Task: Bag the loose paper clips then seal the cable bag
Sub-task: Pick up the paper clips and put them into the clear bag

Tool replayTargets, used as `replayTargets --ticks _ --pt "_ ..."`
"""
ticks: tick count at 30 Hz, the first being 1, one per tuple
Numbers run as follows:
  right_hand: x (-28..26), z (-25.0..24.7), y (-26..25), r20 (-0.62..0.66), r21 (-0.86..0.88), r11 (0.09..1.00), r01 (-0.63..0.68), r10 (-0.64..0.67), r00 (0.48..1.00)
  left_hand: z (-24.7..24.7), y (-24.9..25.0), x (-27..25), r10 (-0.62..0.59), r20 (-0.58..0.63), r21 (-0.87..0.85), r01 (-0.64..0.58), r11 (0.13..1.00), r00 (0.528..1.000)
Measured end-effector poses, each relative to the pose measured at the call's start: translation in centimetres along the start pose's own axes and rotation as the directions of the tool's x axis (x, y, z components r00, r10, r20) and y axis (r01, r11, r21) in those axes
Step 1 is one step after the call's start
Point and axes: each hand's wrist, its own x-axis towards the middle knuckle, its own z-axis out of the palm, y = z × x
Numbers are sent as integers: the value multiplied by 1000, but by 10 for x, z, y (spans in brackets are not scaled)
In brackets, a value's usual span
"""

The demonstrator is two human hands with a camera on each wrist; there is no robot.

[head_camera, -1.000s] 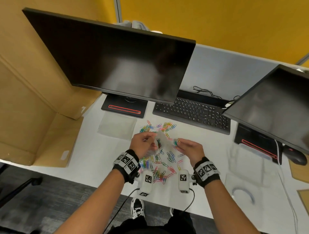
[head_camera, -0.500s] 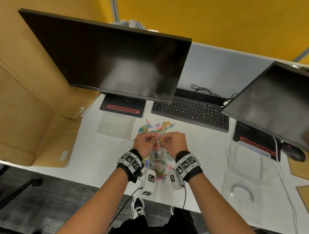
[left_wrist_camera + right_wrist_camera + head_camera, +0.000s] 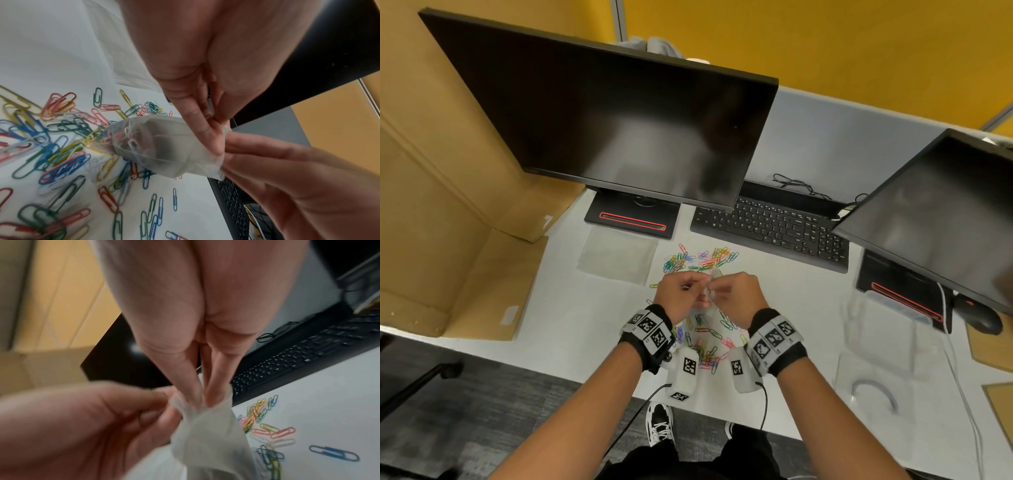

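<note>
Both hands meet above the desk, each pinching the mouth of a small translucent bag [image 3: 709, 294]. In the left wrist view the bag [image 3: 164, 146] hangs tilted, with several coloured clips inside. My left hand [image 3: 211, 129] grips its upper rim and my right hand [image 3: 236, 155] the lower rim. The right wrist view shows my right hand [image 3: 202, 400] pinching the bag [image 3: 205, 434] beside the left hand [image 3: 160, 404]. Loose paper clips [image 3: 700, 260] lie scattered beyond and beneath the hands [image 3: 709, 342]. The clear cable bag [image 3: 873, 383] lies flat at the right.
A keyboard [image 3: 770, 226] and two monitors stand behind the clips. An empty flat bag [image 3: 618, 255] lies to the left, and another clear bag [image 3: 887, 308] to the right near a mouse [image 3: 983, 317]. A cardboard box [image 3: 465, 240] fills the left side.
My right hand has left the loose clips and moved left to the bag mouth, joining the left hand. Over the last half second both hands stay together on the bag.
</note>
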Motion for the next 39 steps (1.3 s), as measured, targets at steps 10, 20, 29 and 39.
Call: replayTargets --ticks 10,20,29,39 --pt "-48 14 95 109 -233 935 -266 297 949 -9 3 -4 -13 6 -34 13 999 1000" --pt "-83 85 88 163 -474 881 -8 97 982 -19 -6 4 11 -33 39 -9 999 999" --pt "-59 72 103 -2 -457 888 43 -50 999 -26 -14 8 -28 -33 -26 27 999 999" --pt "-41 4 95 104 834 378 -402 608 787 -26 -14 6 -36 -33 -2 36 999 999"
